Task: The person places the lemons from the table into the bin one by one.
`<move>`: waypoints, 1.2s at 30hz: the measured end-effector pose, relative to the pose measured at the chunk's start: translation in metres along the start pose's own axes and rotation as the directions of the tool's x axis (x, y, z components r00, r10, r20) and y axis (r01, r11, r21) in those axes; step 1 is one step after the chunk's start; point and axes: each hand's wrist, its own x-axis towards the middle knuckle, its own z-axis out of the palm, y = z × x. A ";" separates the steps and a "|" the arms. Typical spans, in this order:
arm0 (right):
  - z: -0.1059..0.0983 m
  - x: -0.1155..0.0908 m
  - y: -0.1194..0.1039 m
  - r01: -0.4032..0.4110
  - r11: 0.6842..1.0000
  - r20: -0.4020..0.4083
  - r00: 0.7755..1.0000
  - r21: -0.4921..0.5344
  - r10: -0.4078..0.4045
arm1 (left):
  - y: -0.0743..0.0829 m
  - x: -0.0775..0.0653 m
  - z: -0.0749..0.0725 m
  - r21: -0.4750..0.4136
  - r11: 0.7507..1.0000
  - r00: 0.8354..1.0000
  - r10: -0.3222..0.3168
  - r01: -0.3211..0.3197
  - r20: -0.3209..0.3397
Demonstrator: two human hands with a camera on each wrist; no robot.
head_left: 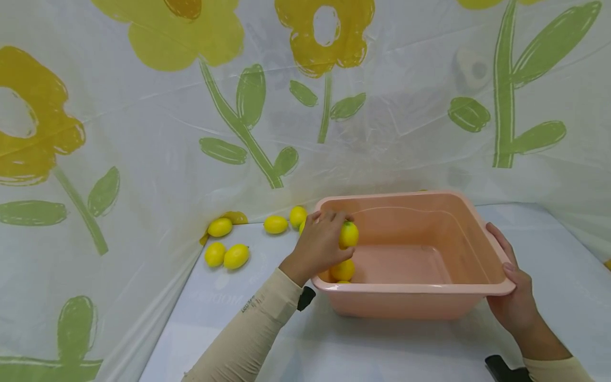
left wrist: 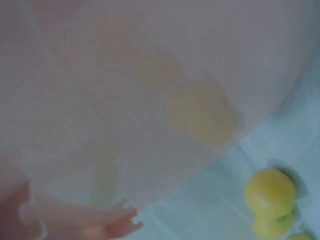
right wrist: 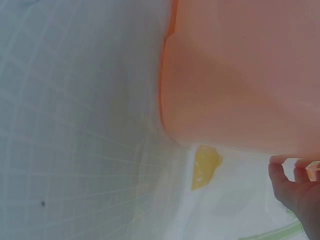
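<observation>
1 lemon [head_left: 342, 270] in basin [head_left: 472, 212], 5 lemons [head_left: 236, 256] left of it

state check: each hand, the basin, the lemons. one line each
left hand: grips one lemon, over the basin's left rim.
right hand: holds the pink basin by its right rim.
pink basin: upright, one lemon inside.
loose lemons: lying on the table, left of the basin.

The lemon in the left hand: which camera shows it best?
Head view: the lemon sits pinched in the left hand over the pink tub. The left wrist view shows only blurred yellow shapes through the tub wall; the right wrist view misses it.
</observation>
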 end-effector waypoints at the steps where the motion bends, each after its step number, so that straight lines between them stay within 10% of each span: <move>1: 0.000 0.000 0.000 -0.001 1.000 -0.001 1.000 0.000 0.001 | 0.000 0.000 0.000 -0.003 1.000 1.000 0.003 -0.003 0.001; 36: 0.001 0.000 -0.001 -0.003 1.000 -0.009 1.000 0.002 0.003 | 0.001 0.000 0.001 0.071 0.996 0.998 0.047 -0.049 0.042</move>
